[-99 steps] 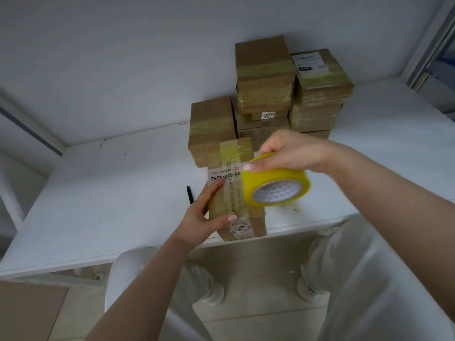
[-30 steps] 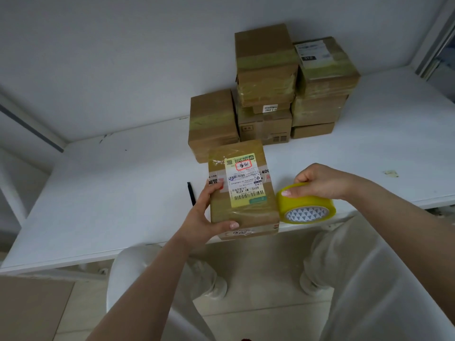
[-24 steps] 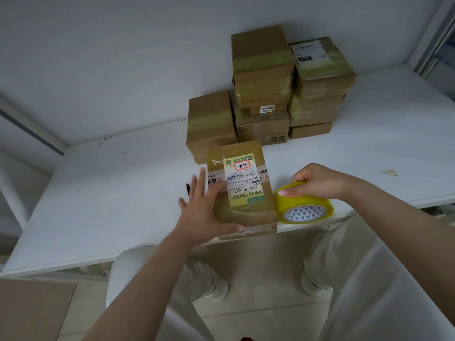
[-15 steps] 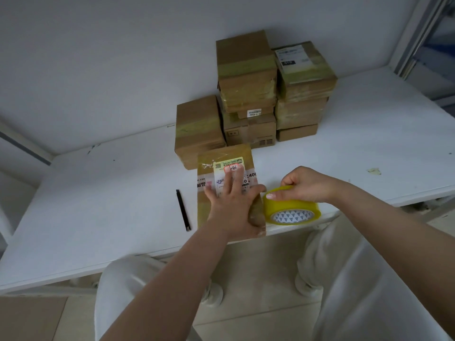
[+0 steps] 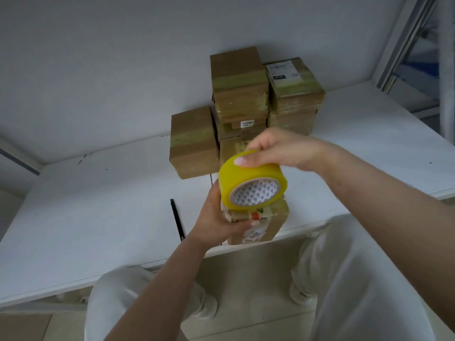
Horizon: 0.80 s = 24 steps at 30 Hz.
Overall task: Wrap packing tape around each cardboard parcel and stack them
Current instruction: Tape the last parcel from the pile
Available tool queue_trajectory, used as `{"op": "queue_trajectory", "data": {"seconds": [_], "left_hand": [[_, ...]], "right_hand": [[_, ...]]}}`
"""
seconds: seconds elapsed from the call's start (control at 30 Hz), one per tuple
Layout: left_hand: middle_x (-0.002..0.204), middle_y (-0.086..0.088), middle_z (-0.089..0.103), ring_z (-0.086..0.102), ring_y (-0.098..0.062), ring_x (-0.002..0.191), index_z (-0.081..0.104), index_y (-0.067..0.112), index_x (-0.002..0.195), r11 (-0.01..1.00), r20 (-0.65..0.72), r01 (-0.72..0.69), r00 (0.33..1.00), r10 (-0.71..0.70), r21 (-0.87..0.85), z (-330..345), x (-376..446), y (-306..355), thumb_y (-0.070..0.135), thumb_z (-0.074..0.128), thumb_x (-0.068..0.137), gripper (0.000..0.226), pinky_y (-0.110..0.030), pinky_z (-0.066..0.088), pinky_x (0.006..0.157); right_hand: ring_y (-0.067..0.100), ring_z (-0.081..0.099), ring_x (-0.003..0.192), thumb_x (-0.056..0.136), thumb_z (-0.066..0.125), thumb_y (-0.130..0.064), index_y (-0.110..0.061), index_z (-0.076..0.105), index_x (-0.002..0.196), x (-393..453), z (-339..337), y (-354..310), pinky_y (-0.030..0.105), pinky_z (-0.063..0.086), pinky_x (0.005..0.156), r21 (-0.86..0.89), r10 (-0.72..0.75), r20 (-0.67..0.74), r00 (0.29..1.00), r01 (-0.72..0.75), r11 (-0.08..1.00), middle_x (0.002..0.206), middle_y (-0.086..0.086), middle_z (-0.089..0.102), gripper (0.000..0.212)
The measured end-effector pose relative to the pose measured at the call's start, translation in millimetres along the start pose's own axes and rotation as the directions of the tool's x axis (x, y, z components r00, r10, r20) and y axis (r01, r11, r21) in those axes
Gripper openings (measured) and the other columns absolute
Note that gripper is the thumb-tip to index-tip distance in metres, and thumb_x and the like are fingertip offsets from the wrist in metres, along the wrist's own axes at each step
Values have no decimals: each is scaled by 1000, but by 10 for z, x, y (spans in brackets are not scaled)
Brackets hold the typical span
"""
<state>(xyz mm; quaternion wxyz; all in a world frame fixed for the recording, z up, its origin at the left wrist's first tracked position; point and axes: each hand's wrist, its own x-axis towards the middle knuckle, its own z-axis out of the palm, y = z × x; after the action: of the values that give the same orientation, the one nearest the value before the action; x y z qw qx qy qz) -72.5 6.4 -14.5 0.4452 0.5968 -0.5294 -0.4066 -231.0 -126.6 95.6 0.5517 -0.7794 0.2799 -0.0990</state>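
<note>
I see the left hand [image 5: 216, 222] gripping the parcel [image 5: 267, 223] at the table's [image 5: 98, 217] near edge, thumb curled across its front, while the right hand [image 5: 278, 150] pinches the yellow tape roll [image 5: 248, 182] by its rim just above the parcel, at about 12 o'clock from the left hand. The roll's open core faces me and tilts toward 5 o'clock; the parcel's long axis runs away from me toward 11 o'clock. Behind, at 12 o'clock, taped boxes [image 5: 240, 87] stand stacked against the wall, and a black pen [image 5: 177, 219] lies at 9 o'clock from the parcel.
</note>
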Motion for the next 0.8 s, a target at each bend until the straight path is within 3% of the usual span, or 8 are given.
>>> {"op": "queue_trajectory", "data": {"seconds": [0.13,0.23,0.3,0.37,0.43,0.53,0.67,0.8], "left_hand": [[113,9,67,63,-7,106,55,23,124,991,-43,112,992,-115,-69,-162,-105,-178,23,87,61,71,-17,52,79],[109,10,70,64,-8,105,61,28,114,984,-69,156,984,-162,-91,-197,-123,-211,25,88,63,57,-21,54,83],[109,11,69,63,-8,106,60,31,111,982,-83,166,981,-174,-93,-183,-132,-216,22,87,66,53,-16,52,79],[117,11,64,59,-7,111,56,35,116,982,-81,166,982,-173,-89,-194,-142,-223,19,87,69,59,-15,52,76],[133,13,52,52,-8,121,51,36,124,984,-39,142,988,-147,-108,-214,-163,-224,22,87,69,67,-24,56,76],[140,18,41,48,-11,126,48,35,130,986,-10,123,992,-124,-111,-228,-177,-207,28,82,66,72,-28,57,77],[139,20,42,48,-13,127,48,39,130,991,-7,109,994,-110,-79,-207,-145,-199,30,82,66,73,-29,58,79],[135,27,41,46,-11,129,46,40,131,990,39,136,990,-135,-39,-261,-175,-182,30,81,69,72,-35,58,83]], "right_hand": [[15,63,64,60,68,-65,-15,61,68,170,329,-25,28,50,65,12,29,37,999,-29,999,66,2,62,52],[13,59,60,60,66,-64,-14,56,67,242,406,-78,25,45,59,12,22,37,999,-22,1000,64,2,56,51],[12,58,58,61,66,-63,-14,55,66,234,406,-93,22,45,57,0,29,50,998,-29,1000,62,1,56,51],[12,57,57,62,66,-63,-12,58,65,170,333,-78,21,45,57,-41,32,45,998,-30,999,61,1,57,52],[17,52,57,65,68,-66,-8,61,72,33,151,-28,22,41,55,-118,36,-7,999,-36,992,63,6,53,59],[16,59,55,66,70,-63,-7,63,70,-262,-201,218,20,45,52,-189,130,-88,988,-144,971,60,4,60,56],[15,63,59,61,72,-59,-12,68,65,-445,-190,732,26,48,58,-117,284,-138,949,-301,947,59,0,65,48],[17,67,68,67,73,-53,-10,71,73,-378,19,1002,26,50,63,26,323,-157,933,-324,946,69,2,68,43]]}}
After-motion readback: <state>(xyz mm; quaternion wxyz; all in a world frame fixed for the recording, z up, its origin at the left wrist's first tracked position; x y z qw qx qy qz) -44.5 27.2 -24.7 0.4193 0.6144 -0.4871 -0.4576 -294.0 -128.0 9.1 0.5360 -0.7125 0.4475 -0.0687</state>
